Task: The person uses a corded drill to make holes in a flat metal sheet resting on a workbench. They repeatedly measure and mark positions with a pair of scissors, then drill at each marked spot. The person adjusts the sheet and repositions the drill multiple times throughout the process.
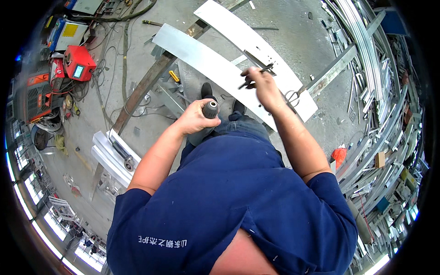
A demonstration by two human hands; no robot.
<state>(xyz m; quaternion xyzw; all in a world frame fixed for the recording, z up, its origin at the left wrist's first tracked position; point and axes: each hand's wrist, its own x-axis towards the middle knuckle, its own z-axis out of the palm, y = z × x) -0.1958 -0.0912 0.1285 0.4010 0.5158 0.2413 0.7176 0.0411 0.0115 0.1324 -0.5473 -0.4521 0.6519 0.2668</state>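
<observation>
My left hand (195, 120) is wrapped round a power drill; its dark chuck (211, 110) points up at me with a round opening in the middle. Most of the drill's body is hidden below the hand. My right hand (265, 89) is closed on a slim dark metal tool, blurred, whose exact kind I cannot make out. That hand hovers over two long, slightly curved white panels: the nearer panel (197, 55) and the farther panel (247, 34). Close to it on the farther panel lie a dark flat strip (256, 58) and a ring-handled tool (292, 97).
Brown beams (142, 91) support the panels. A yellow-handled tool (174, 76) lies by my feet. An angle grinder (123, 155) rests on white profiles (110, 149) at left. A red machine (79, 63) and cables stand far left. Metal rails (362, 41) are piled at right.
</observation>
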